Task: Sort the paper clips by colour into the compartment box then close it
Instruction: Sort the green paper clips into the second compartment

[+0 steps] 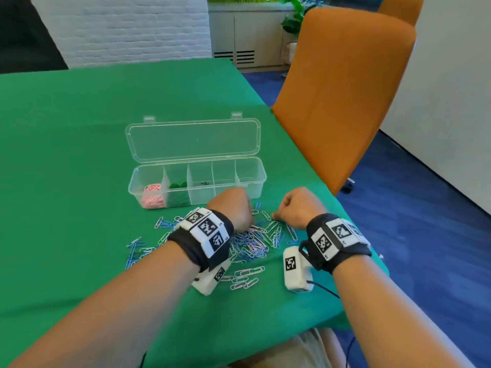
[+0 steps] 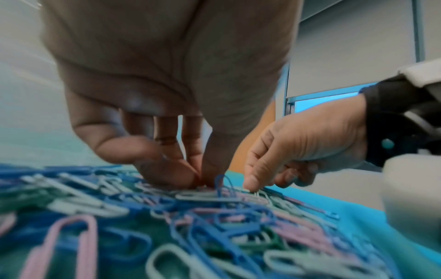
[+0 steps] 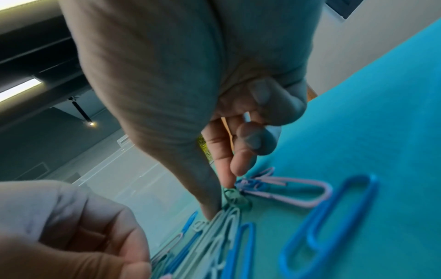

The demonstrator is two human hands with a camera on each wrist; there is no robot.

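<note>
Compartment box [image 1: 196, 181] lid open: pink clips [image 1: 152, 196], green clips [image 1: 178, 193] | left hand [image 1: 233, 208] pinching blue clip [image 2: 220, 184] | right hand [image 1: 297, 207] unclear

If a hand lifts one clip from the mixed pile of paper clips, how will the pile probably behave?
The pile of paper clips lies overlapped, so neighbours will probably hook and come along. The clips look thin and light, likely sliding easily on the green cloth.
</note>
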